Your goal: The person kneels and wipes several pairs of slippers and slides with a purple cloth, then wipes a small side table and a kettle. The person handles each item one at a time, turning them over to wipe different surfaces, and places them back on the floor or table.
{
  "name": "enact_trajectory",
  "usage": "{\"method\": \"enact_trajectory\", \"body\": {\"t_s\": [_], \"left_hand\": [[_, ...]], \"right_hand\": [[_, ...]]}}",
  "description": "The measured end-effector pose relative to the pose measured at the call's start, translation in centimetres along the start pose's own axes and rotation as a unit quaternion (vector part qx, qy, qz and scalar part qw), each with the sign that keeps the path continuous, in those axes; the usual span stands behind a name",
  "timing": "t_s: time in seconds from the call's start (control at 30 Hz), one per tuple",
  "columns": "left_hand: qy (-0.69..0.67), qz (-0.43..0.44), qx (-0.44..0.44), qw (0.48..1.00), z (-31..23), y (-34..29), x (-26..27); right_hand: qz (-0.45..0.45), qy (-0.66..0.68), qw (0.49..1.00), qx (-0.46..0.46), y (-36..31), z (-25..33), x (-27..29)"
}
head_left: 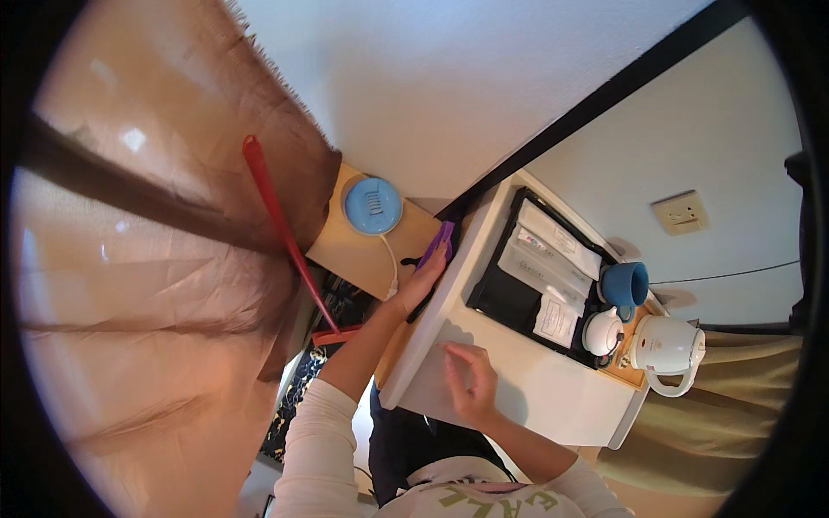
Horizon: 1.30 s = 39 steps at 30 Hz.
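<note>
My left hand [425, 278] reaches forward beside the edge of the white-topped counter [436, 298]. Its fingers close around a purple item [442, 237], flat-looking and mostly covered by the hand, so its kind is not clear. A dark strip shows just below that hand, along the counter's side. Over the near part of the counter top hovers my right hand [473, 387], thumb and loosely bent fingers apart, holding nothing. Left of my left hand, a round light-blue device [373, 206] with a white cord [390, 259] rests on a wooden shelf [345, 246].
A black tray [484, 298] on the counter carries white packets [555, 319], a blue mug [623, 285] and a white pot [602, 332]. Beyond stands a white electric kettle [665, 350]. A red long-handled tool [281, 220] leans before a brown curtain [155, 345]. A wall socket [680, 212] sits at right.
</note>
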<state>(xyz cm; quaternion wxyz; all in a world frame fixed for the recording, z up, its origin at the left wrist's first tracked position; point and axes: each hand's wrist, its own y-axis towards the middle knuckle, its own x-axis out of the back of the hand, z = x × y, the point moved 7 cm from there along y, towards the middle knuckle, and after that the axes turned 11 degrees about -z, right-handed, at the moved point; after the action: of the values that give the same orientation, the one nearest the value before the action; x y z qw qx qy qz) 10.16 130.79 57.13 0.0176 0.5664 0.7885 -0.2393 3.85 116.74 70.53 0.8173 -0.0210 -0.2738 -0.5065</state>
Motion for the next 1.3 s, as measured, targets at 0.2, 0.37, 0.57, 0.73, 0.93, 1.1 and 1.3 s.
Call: {"method": "enact_trajectory", "body": {"t_s": [0.2, 0.37, 0.57, 0.73, 0.93, 1.1, 1.3], "left_hand": [[0.015, -0.002, 0.001, 1.0, 1.3, -8.4, 1.1], [0.051, -0.024, 0.107, 0.993, 2.8, -16.5, 2.8], [0.03, -0.029, 0.129, 0.991, 5.9, -16.0, 3.4], [-0.085, -0.144, 0.184, 0.969, 13.1, -15.6, 5.2], [-0.077, -0.225, 0.378, 0.895, 27.8, -12.3, 10.2], [-0.269, -0.231, 0.289, 0.889, 30.4, -10.8, 10.4], [-0.278, -0.181, 0.243, 0.911, 17.2, -17.5, 8.9]], "right_hand": [[-0.03, 0.011, 0.999, -0.011, -1.0, -0.6, -0.7], [-0.04, 0.022, 0.999, 0.021, -0.3, 1.0, -1.0], [0.017, 0.019, 0.992, 0.124, 0.0, 5.5, -2.2], [0.04, 0.054, 0.993, 0.101, -1.0, 6.1, -2.8], [0.032, 0.03, 0.996, 0.073, -2.6, 5.4, -1.0], [-0.005, 0.044, 0.998, 0.054, -3.9, 4.8, 1.9], [-0.03, 0.105, 0.988, -0.111, -5.7, 2.2, 5.1]]}}
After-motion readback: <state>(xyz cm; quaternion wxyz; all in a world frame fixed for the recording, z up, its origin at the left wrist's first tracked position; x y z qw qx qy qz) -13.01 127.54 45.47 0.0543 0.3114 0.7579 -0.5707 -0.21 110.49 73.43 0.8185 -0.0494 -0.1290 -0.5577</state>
